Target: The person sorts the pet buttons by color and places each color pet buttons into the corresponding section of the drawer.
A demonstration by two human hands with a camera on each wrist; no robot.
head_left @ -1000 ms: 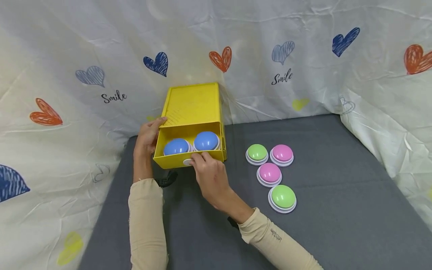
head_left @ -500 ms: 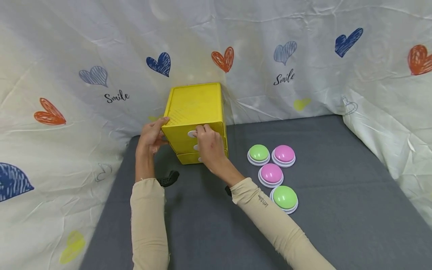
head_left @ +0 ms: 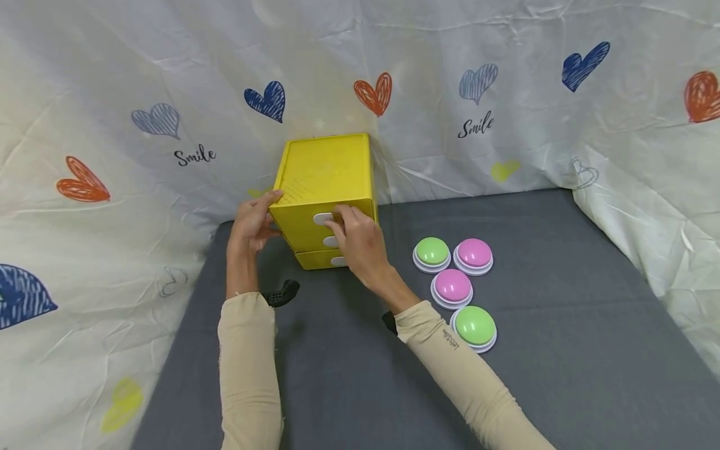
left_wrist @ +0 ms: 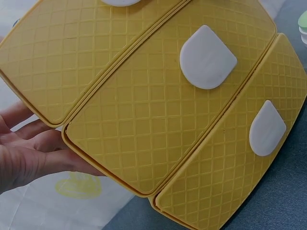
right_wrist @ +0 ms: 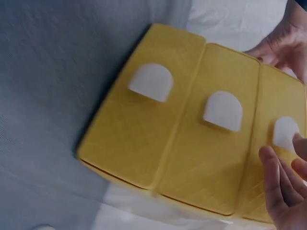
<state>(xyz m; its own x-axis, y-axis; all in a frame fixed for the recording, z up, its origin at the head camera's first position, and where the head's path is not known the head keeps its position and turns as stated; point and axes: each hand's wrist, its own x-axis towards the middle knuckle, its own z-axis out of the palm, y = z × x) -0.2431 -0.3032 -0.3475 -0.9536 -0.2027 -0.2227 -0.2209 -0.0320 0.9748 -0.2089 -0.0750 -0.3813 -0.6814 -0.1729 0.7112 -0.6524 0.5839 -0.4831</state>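
Note:
A yellow three-drawer cabinet (head_left: 332, 169) with white tab knobs stands against the backdrop, and all its drawers look pushed in. My left hand (head_left: 253, 219) rests at its left side, thumb on the top edge and fingers along the side wall. The left wrist view shows those fingers extended, not wrapped round it. My right hand (head_left: 362, 244) is at the top drawer's knob (head_left: 323, 219), with its fingers loosely bent and parted. In the right wrist view the thumb is close to the top knob (right_wrist: 285, 131); contact cannot be told. The drawers' contents are hidden.
Right of the cabinet, on the dark grey cloth (head_left: 562, 312), lie two green push-button domes (head_left: 475, 325) and two pink ones (head_left: 453, 285) on white bases. A white curtain (head_left: 416, 62) with printed hearts hangs behind and at both sides.
The top drawer, which held two blue domes, has been pushed in by my right hand. That hand's fingers have since loosened at the knob. My left hand stays at the cabinet's side.

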